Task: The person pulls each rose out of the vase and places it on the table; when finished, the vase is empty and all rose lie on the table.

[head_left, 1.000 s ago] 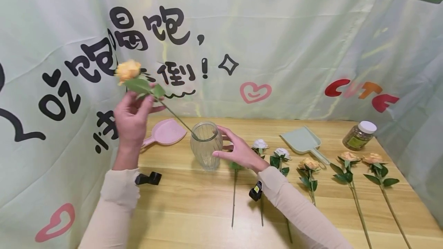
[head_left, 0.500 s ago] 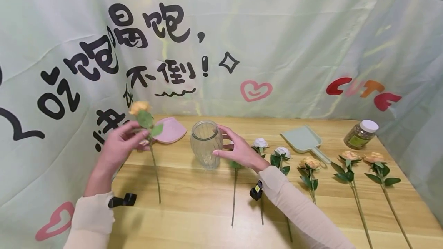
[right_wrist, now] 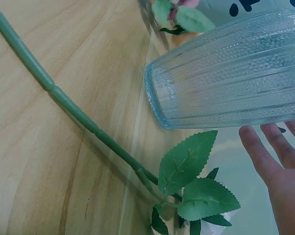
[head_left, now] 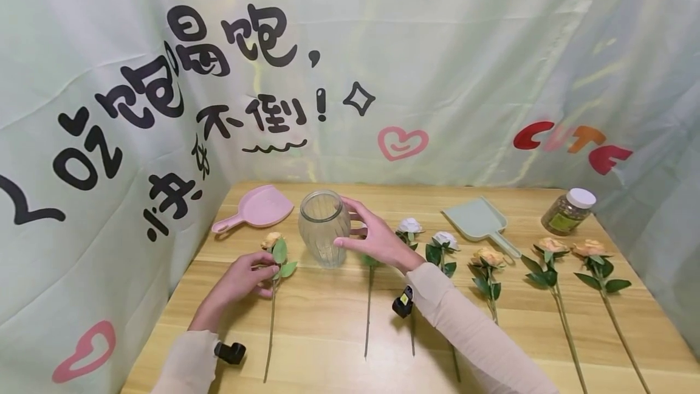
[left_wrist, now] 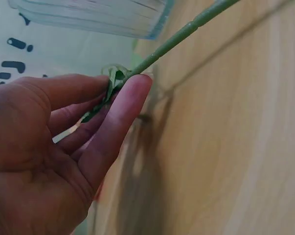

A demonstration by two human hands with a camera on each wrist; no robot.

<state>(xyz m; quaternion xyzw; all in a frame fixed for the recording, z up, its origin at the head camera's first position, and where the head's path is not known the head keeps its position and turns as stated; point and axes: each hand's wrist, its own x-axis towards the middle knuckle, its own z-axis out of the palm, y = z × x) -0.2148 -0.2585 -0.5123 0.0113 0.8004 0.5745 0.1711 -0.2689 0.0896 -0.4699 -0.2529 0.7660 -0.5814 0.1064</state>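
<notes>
My left hand [head_left: 248,281] pinches the stem of a peach-yellow rose [head_left: 271,239] near its leaves, low over the left of the table. The thumb and fingers meet on the green stem [left_wrist: 174,41] in the left wrist view. A ribbed clear glass vase [head_left: 324,239] stands upright at the middle, with nothing visible inside. Its right side is held by my right hand [head_left: 377,236], thumb in front and fingers reaching behind. In the right wrist view the fingers [right_wrist: 264,152] touch the vase wall [right_wrist: 225,78].
White roses [head_left: 445,241] and peach roses [head_left: 489,258] lie to the right, stems toward me. One flower near the vase is partly hidden by my right hand. A pink dustpan [head_left: 265,207], a grey-green dustpan [head_left: 478,219] and a white-lidded jar [head_left: 569,211] stand or lie toward the back.
My left hand has taken the peach rose out of the vase's mouth, then left, and down to the table. The right hand stays on the vase.
</notes>
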